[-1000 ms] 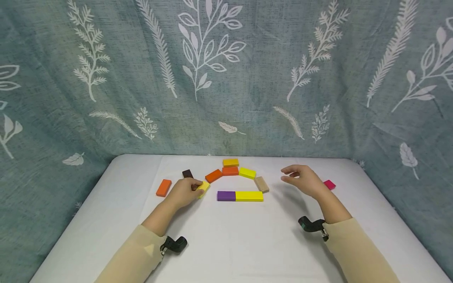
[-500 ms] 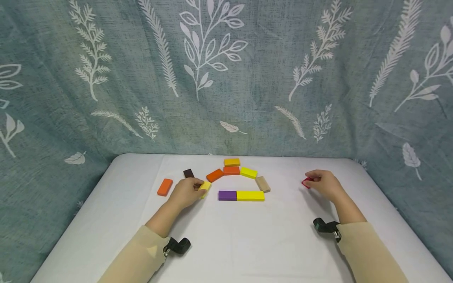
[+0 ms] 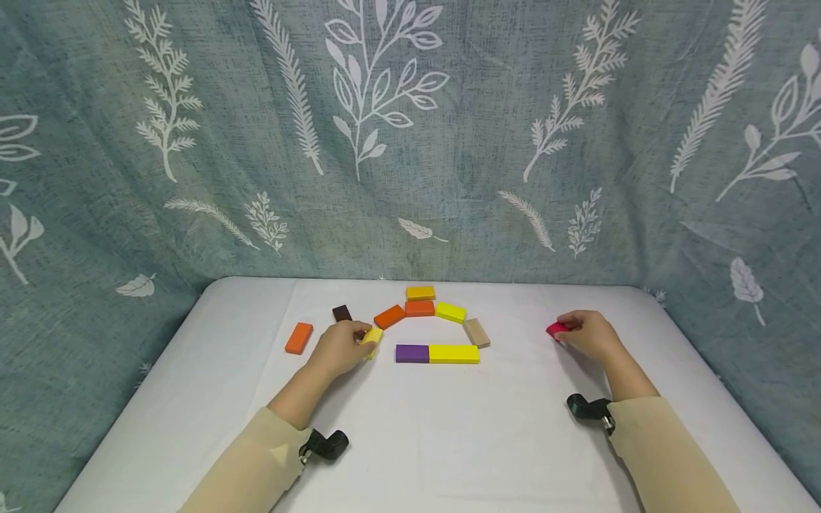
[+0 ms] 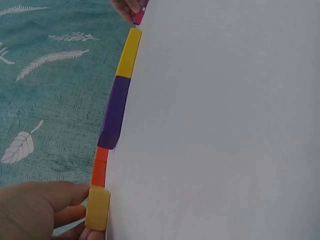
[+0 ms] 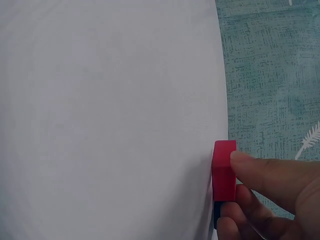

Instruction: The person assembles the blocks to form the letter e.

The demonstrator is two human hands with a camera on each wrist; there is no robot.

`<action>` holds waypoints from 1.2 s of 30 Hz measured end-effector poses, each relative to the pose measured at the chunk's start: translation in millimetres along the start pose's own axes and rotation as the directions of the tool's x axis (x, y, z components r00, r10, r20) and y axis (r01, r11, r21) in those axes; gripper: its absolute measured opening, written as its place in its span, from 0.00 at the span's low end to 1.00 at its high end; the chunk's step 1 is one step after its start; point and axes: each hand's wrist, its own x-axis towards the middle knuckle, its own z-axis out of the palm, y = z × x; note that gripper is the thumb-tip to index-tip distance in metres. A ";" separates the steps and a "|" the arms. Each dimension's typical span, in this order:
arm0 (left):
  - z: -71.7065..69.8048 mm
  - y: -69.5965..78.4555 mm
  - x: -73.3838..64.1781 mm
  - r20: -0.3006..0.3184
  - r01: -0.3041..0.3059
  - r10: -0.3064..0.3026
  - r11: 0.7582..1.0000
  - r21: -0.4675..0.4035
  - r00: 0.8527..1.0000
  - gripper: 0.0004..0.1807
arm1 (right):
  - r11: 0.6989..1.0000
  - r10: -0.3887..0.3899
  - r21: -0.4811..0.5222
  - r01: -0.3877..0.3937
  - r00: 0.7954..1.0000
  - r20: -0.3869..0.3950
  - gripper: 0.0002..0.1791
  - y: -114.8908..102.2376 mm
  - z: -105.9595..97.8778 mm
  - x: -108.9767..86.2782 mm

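Note:
In the head view my left hand (image 3: pixel 343 347) pinches a pale yellow block (image 3: pixel 373 340) at the left end of an arch of coloured blocks. The left wrist view shows thumb and fingers on that yellow block (image 4: pixel 98 210). My right hand (image 3: pixel 590 335), well to the right of the arch, holds a red block (image 3: pixel 556 330) between thumb and fingers. Seen from the right wrist, the red block (image 5: pixel 224 172) stands out from the fingertips, with a dark piece (image 5: pixel 217 215) partly hidden below it. Nearest the yellow block in the arch is an orange block (image 3: pixel 389 317).
Continuing the arch are a red-orange block (image 3: pixel 420 308), a bright yellow block (image 3: pixel 450 312) and a tan block (image 3: pixel 477 333). An amber block (image 3: pixel 420 293) lies behind. Purple (image 3: pixel 412 354) and long yellow (image 3: pixel 454 354) blocks join below. Orange (image 3: pixel 298 338) and dark brown (image 3: pixel 342 313) blocks lie left.
My right hand, empty a second ago, has moved right and now holds the red block, which lay by its wrist before. The left hand has stayed on the yellow block.

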 end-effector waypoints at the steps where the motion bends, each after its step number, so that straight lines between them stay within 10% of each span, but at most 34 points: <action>1: 0.3 0.6 0.0 -0.003 0.004 -0.004 1.000 0.001 1.000 0.20 | 1.000 -0.001 -0.002 0.001 1.000 0.000 0.22 0.5 0.3 0.2; 11: 2.5 6.7 -0.3 -0.010 0.053 -0.053 0.999 -0.006 0.999 0.22 | 0.999 0.027 0.017 -0.028 0.998 0.064 0.25 -2.5 0.6 -3.5; 24: -14.8 -10.0 6.8 0.173 -0.111 0.121 0.992 -0.066 0.978 0.31 | 0.999 0.017 -0.033 -0.015 0.998 0.068 0.25 -2.6 5.0 -0.1; 36: -9.3 -11.8 9.7 0.187 -0.094 0.106 0.993 -0.071 0.977 0.30 | 0.999 0.046 0.018 -0.048 0.993 0.108 0.26 -8.6 1.9 -7.5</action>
